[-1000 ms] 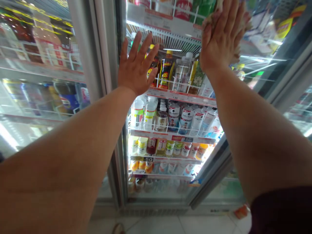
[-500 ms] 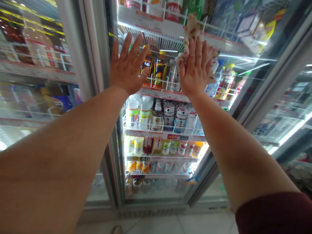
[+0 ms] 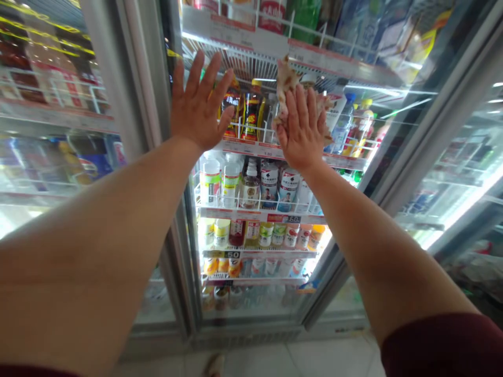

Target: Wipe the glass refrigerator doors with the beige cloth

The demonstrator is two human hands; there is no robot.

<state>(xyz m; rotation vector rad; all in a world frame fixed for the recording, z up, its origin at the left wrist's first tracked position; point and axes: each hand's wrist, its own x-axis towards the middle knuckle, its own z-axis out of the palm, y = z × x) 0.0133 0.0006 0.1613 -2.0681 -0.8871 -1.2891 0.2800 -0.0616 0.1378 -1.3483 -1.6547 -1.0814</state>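
Observation:
My left hand (image 3: 200, 104) rests with fingers spread on the glass door of an upright drinks cooler, near the metal frame (image 3: 147, 68) at its left. My right hand (image 3: 303, 128) lies flat over a crumpled, stained pale cloth (image 3: 287, 78), holding it against the same glass. Cloth edges stick out above the fingertips and to the right; the rest is under the palm. Behind the glass, between my hands, stand dark bottles with yellow caps (image 3: 252, 112).
Wire-fronted shelves hold bottles with white labels (image 3: 269, 183) and a lower row of small bottles (image 3: 265, 234). More glass-fronted cooler sections flank this door, one with a blue-labelled bottle (image 3: 94, 162). Pale floor tiles (image 3: 251, 361) and part of a shoe (image 3: 215, 364) show below.
My right hand and the cloth have slid down and a little left across the glass. My left hand stays at about the same place. The shoe below has come further into view.

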